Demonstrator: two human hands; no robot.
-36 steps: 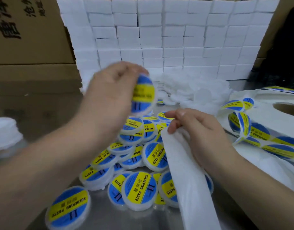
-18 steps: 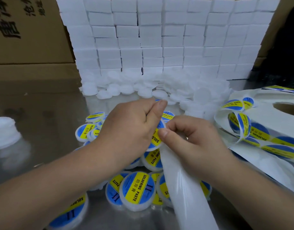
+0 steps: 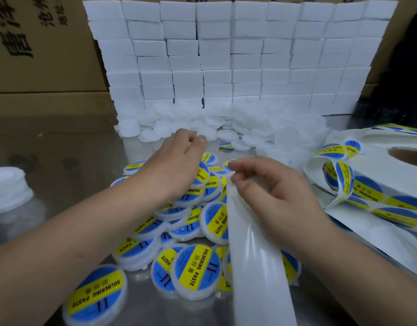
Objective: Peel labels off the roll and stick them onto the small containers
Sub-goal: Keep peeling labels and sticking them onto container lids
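On the left hand (image 3: 177, 163) the curled fingertips (image 3: 198, 139) were blurred, so whether they held anything could not be told, several labelled containers (image 3: 214, 222) lay partly hidden under both hands, and the backing strip (image 3: 254, 260) pinched by the right hand (image 3: 271, 187) and the label roll (image 3: 386, 172) ran past the view's edges.

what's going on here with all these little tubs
A person is labelling small white containers with soldering paste labels. The right hand pinches the bare backing strip from the label roll, while the left hand reaches toward the unlabelled containers. Labelled containers lie heaped beneath the hands.
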